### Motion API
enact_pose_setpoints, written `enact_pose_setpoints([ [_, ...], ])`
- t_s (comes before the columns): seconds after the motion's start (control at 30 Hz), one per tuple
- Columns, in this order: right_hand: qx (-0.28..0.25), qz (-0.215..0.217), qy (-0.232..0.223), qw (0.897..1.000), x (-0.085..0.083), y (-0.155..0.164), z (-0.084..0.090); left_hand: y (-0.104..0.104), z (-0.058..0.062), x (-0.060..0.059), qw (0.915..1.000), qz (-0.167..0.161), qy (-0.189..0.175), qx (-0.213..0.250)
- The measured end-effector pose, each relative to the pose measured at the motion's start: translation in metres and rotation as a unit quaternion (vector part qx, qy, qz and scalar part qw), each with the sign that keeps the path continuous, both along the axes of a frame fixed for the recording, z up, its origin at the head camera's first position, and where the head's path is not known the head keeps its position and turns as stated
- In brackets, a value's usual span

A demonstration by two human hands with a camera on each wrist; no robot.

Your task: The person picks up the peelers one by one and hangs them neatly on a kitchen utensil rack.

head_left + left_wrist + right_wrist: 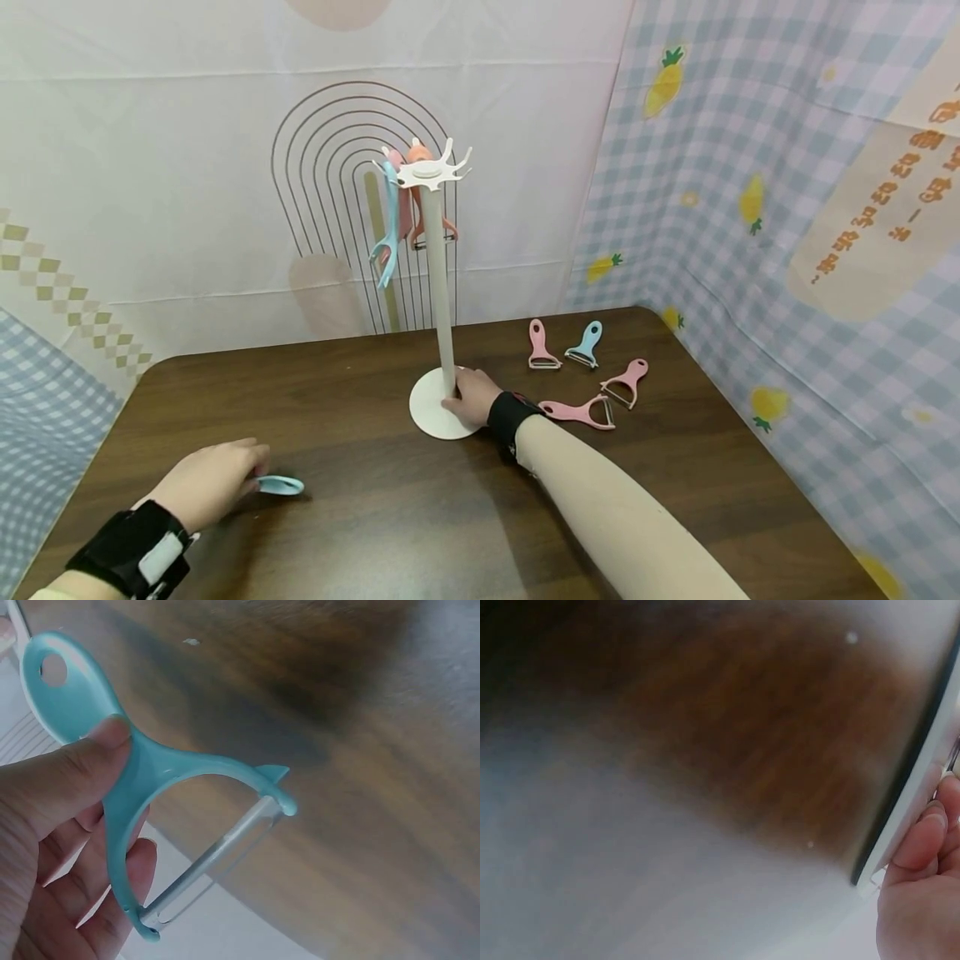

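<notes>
Head view showed left hand (213, 479) pinching one blue peeler (281, 485) near tabletop's (360, 533) front-left edge, right hand (471, 396) gripping one white stand (438, 283) mid-table, three peelers hung (401, 212), four lay (581, 375) toward back-right corner.

Left arm: reaches in from the lower left, low over the surface, a black strap with a grey patch round the wrist.
Left hand (213, 481): knuckles up, fingers curled; the thumb (71, 776) presses down against the curled fingers (112, 900) in a pinch.
Right arm: stretches forward from the lower right in a pale beige sleeve, a black band at the wrist.
Right hand (471, 397): set low, palm to the left, fingers wrapped in a grip, fingertips (922, 840) pressing.
</notes>
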State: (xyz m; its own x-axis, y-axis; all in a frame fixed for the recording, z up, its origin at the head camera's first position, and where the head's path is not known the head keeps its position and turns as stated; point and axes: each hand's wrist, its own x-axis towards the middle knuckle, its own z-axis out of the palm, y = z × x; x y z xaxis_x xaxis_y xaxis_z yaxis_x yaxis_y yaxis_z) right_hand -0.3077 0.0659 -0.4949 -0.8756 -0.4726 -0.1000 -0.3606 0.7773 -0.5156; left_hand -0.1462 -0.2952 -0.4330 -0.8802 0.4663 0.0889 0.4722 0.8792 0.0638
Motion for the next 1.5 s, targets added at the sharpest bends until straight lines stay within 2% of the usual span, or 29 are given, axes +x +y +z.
enact_pose_setpoints([
  [0.3,-0.005,0.004,0.005,1.000,-0.001,0.001,-0.002,0.014,0.025,-0.010,0.9963,-0.016,0.049,0.069],
  [0.43,-0.004,0.002,0.005,1.000,-0.001,0.001,-0.002,0.033,0.034,-0.012,0.9931,-0.020,0.032,0.111],
  [0.53,-0.007,0.002,0.002,1.000,0.000,0.001,-0.001,0.048,0.039,-0.013,0.9865,-0.017,0.007,0.162],
  [0.67,-0.005,0.000,-0.001,1.000,0.000,0.000,0.000,0.068,0.049,-0.013,0.9670,-0.017,-0.022,0.253],
  [0.87,-0.005,0.000,0.003,1.000,0.000,0.001,-0.001,0.100,0.076,-0.008,0.9213,-0.014,-0.041,0.386],
  [1.0,-0.006,0.001,0.009,1.000,-0.001,0.001,-0.002,0.116,0.092,-0.007,0.8946,-0.024,-0.039,0.445],
  [1.1,-0.006,0.002,0.012,1.000,-0.001,0.001,-0.004,0.124,0.104,-0.009,0.8828,-0.024,-0.031,0.468],
  [1.2,-0.008,0.004,0.014,1.000,-0.001,0.001,-0.005,0.130,0.116,-0.011,0.8769,-0.021,-0.013,0.480],
  [1.43,-0.001,0.001,0.014,1.000,0.000,0.000,-0.003,0.139,0.146,-0.017,0.8571,-0.031,0.025,0.514],
  [1.5,0.002,0.001,0.013,1.000,0.001,0.000,-0.002,0.142,0.152,-0.019,0.8544,-0.027,0.042,0.517],
])
